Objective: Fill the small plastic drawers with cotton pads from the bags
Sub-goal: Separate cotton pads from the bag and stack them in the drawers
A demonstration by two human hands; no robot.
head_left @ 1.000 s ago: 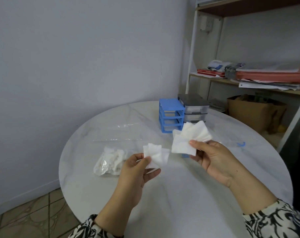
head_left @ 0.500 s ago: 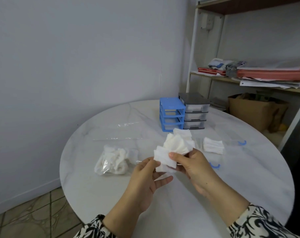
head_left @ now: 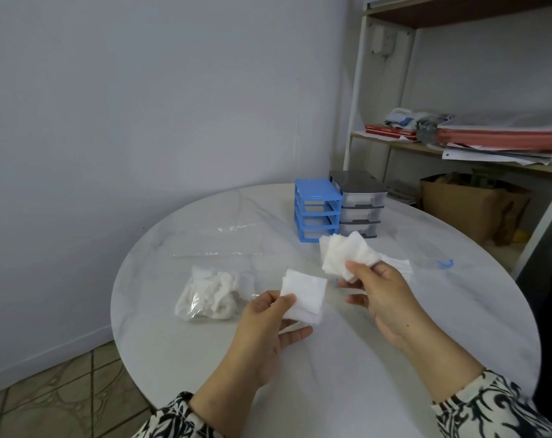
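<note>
Over the white round table (head_left: 458, 327), my left hand (head_left: 265, 330) pinches a small stack of square white cotton pads (head_left: 304, 294) between thumb and fingers. My right hand (head_left: 376, 292) pinches a fanned bunch of cotton pads (head_left: 344, 254), held higher and to the right. Behind them stand a blue drawer unit (head_left: 317, 210) and a grey drawer unit (head_left: 358, 202) side by side. A clear bag of cotton pads (head_left: 211, 294) lies at the left. Another pile of pads (head_left: 398, 263) lies on the table, partly hidden behind my right hand.
An empty clear plastic bag (head_left: 224, 240) lies flat beyond the full one. A clear drawer with a blue handle (head_left: 442, 263) sits at the right. A shelf with papers and red folders (head_left: 496, 137) and a cardboard box (head_left: 470, 207) stand behind the table.
My hands came together with the pads half a second ago and have now parted again. The left holds a neater stack, and the right has lifted its bunch up to the right.
</note>
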